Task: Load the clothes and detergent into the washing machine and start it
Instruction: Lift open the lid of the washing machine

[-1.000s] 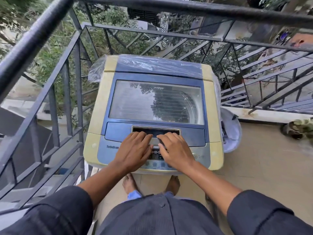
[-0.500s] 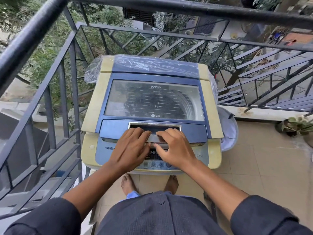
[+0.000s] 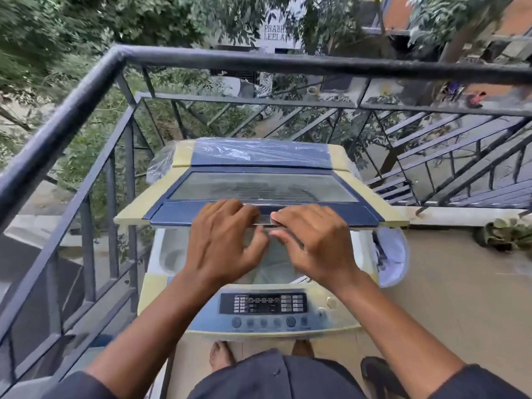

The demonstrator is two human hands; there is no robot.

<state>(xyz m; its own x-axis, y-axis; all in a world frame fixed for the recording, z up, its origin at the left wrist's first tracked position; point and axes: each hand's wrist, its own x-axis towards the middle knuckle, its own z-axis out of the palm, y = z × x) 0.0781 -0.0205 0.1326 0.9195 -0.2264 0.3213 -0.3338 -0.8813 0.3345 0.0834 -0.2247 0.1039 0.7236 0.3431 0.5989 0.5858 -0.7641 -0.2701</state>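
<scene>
Both hands grip the silver handle bar (image 3: 263, 218) at the front edge of the washing machine's lid (image 3: 263, 194): the left hand (image 3: 227, 240) has its fingers curled over the top of the bar and its thumb tucked beneath, and the right hand (image 3: 312, 240), just beside it, pinches the same bar the same way. The lid is raised off the washing machine (image 3: 270, 312), its blue front edge level with the knuckles and its glass panel sloping away beyond the fingertips. Under the palms the open tub (image 3: 270, 266) shows, pale and blurred; whether clothes lie in it cannot be told. Nearer the wrists sits the control panel (image 3: 263, 303) with its row of round buttons. Beyond the lid stands the dark balcony railing (image 3: 259, 60). Off past the right hand, a laundry basket (image 3: 393, 257) sits against the machine's side.
</scene>
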